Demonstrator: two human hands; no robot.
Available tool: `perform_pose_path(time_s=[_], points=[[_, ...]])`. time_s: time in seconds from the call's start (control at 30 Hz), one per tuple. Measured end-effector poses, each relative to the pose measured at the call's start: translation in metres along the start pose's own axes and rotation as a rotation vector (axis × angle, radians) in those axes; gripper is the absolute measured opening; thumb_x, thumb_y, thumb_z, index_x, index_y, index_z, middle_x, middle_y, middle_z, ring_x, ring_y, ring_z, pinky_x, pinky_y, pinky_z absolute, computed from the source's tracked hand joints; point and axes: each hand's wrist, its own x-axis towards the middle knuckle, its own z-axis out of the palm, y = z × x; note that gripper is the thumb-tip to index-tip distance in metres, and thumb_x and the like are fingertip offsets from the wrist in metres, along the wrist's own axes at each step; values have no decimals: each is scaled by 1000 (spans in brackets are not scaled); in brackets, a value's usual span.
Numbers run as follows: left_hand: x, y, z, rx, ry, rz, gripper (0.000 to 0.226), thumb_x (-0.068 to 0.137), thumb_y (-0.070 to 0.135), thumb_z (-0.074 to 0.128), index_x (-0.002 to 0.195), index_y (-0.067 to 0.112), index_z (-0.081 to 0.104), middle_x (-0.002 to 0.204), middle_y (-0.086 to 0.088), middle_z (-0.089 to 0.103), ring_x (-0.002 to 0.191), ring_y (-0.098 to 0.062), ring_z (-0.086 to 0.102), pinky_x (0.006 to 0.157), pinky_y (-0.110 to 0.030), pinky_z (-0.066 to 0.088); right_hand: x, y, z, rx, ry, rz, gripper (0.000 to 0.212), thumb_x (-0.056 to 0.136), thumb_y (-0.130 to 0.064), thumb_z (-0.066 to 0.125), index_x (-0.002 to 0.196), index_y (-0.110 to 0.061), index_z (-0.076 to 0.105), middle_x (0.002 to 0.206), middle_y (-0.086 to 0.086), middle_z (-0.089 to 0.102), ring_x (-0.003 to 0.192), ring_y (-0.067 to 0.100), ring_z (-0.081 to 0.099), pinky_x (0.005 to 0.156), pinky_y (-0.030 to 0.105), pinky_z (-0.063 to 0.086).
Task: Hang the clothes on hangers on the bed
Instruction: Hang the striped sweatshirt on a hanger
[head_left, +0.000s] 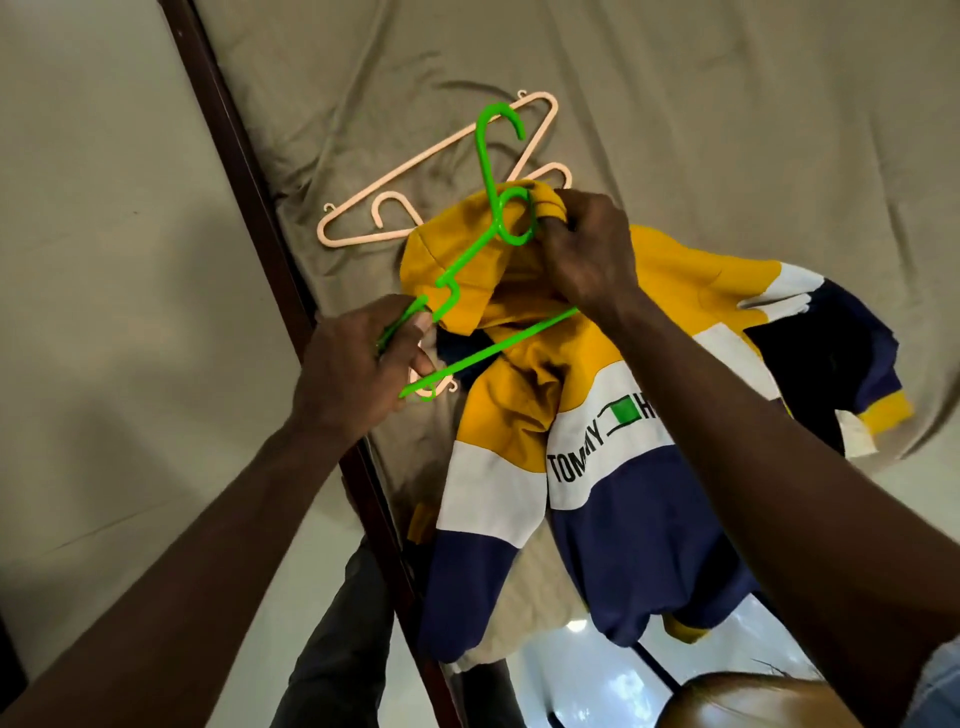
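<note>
Your left hand (353, 364) has its fingers curled round the left end of the green hanger (470, 255). Your right hand (587, 254) pinches the yellow collar of the sweatshirt (623, 499) right at the hanger's neck. The sweatshirt lies bunched on the bed (675, 130), its near hem hanging over the edge. Pink hangers (363, 240) lie just beyond it, partly under the collar. The dark bed rail (244, 171) runs along the left.
</note>
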Motion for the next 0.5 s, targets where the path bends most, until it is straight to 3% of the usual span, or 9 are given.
perform_pose_path(time_s=[0.03,0.1,0.17,0.2,0.27,0.33,0.43,0.5], points=[[2,3,7,-55,-16,-38,23,107,33,55,115,19,72,69,7,73,53,-4,67,47,-35,59,-1,2,0,41,0,9,42,104,-44,46,87,-15,70,79,5,68,77,30,61,65,39,44],[5,8,23,-127,-37,-72,24,107,37,54,110,21,71,68,5,73,54,-10,70,45,-39,59,-4,6,-3,83,-11,41,39,102,-40,44,121,-21,73,109,6,75,100,29,67,80,38,51],[8,14,42,-180,-42,-92,25,107,38,53,106,20,71,69,4,74,53,-14,70,47,-40,58,-13,3,-5,144,-69,79,53,97,-32,44,150,-26,51,141,5,64,124,29,60,100,39,49],[10,19,52,-217,-37,-124,25,107,36,54,106,19,72,69,3,74,52,-15,70,46,-38,57,-18,2,-5,164,-103,87,58,100,-28,45,157,-26,39,147,6,59,128,30,58,103,41,48],[15,30,71,-298,-36,-213,24,107,33,55,110,16,72,71,1,75,53,-18,71,45,-37,57,-30,-1,-3,128,-164,79,60,106,-24,46,163,-24,24,142,13,61,119,34,61,97,44,49],[20,37,88,-332,-57,-265,25,107,33,54,114,18,73,74,0,76,57,-22,73,47,-44,60,-40,0,0,121,-209,90,59,108,-24,45,163,-23,22,138,15,63,114,33,63,93,41,49],[31,37,111,-254,-50,-299,25,103,38,52,100,25,73,73,1,71,63,-26,72,57,-50,61,-51,7,7,204,-274,137,56,109,-23,45,162,-20,28,158,9,46,141,29,46,112,35,38],[37,40,122,-271,-59,-354,28,101,39,54,85,23,69,70,-1,67,66,-29,70,59,-50,60,-55,15,8,315,-269,145,55,108,-23,47,160,-17,31,162,5,41,147,24,41,120,37,34]])
